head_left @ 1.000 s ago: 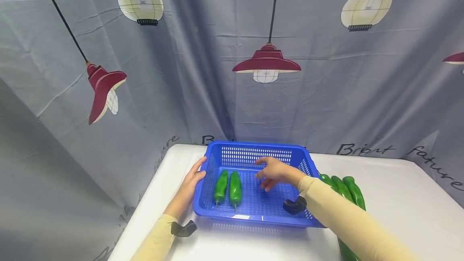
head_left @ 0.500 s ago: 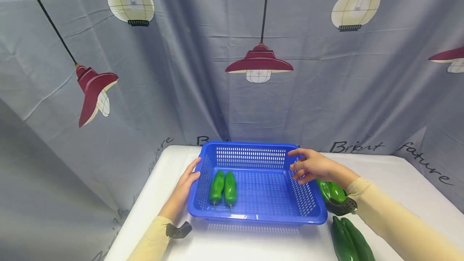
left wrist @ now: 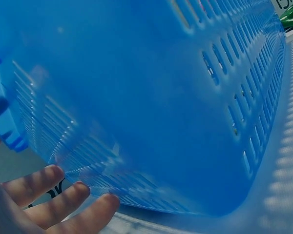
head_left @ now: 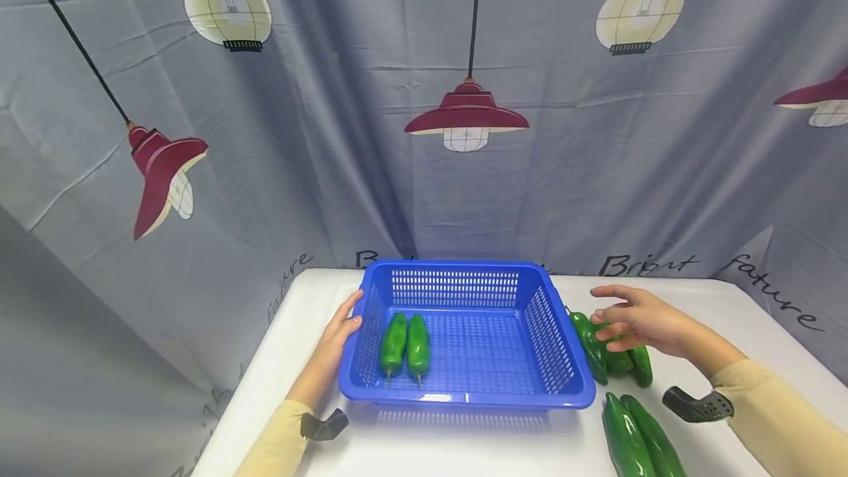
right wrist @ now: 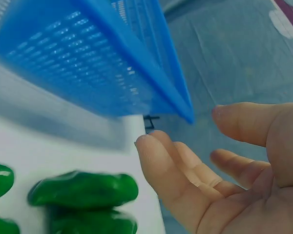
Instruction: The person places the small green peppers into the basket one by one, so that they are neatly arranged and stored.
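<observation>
I find the right hand (head_left: 645, 321) wide, with its fingers spread and slightly bent and nothing held. It hangs at the right of the head view over the upper part of a group of peppers (head_left: 619, 364) lying on the surface (head_left: 722, 308). From the grip, these lie below and a little to the left in the frame. Their long axes run from upper left to lower right, steeply, while the fingers point leftward, so I record the hand as lying across the peppers rather than along them. The right wrist view shows no finger in contact; the height of the gap I cannot tell.

The left hand (head_left: 336, 331) is far from the group. Its fingers are extended against the left side of the basket (head_left: 503, 397), at frame centre, holding nothing I can see. The right hand is plainly the nearer.

In my judgement, the coming move depends on the grip dropping onto one pepper and closing across its width. Close packing within the group may hinder that. A dark pair (head_left: 628, 436) lies lower right; two loaded peppers (head_left: 419, 344) stand side by side, stems downward, in the basket's left part.
</observation>
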`<control>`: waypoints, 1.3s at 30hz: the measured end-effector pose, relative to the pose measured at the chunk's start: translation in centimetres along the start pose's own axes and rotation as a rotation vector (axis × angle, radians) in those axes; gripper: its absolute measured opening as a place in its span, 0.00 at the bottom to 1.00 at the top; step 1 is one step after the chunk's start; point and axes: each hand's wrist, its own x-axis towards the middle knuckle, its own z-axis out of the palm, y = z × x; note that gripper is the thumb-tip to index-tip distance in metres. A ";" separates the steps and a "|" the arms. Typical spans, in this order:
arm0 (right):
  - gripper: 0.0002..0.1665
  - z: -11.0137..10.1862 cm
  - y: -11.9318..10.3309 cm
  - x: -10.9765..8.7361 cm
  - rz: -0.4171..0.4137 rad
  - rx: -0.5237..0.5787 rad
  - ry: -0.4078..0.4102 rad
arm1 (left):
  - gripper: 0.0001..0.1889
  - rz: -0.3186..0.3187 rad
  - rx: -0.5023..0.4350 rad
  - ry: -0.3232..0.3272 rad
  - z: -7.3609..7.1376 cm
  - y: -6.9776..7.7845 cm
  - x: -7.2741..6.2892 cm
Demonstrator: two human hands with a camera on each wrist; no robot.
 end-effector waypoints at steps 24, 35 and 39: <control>0.26 -2.5 11.7 -7.2 0.038 0.385 -0.182 | 0.30 -0.004 -0.011 -0.008 -0.1 0.1 0.0; 0.20 -1.4 13.8 -8.0 0.151 0.339 -0.124 | 0.30 -0.012 -0.003 0.003 -0.3 0.2 -0.1; 0.38 -0.9 13.9 -7.5 0.191 0.255 -0.085 | 0.30 -0.005 -0.003 0.005 -0.3 -0.1 0.0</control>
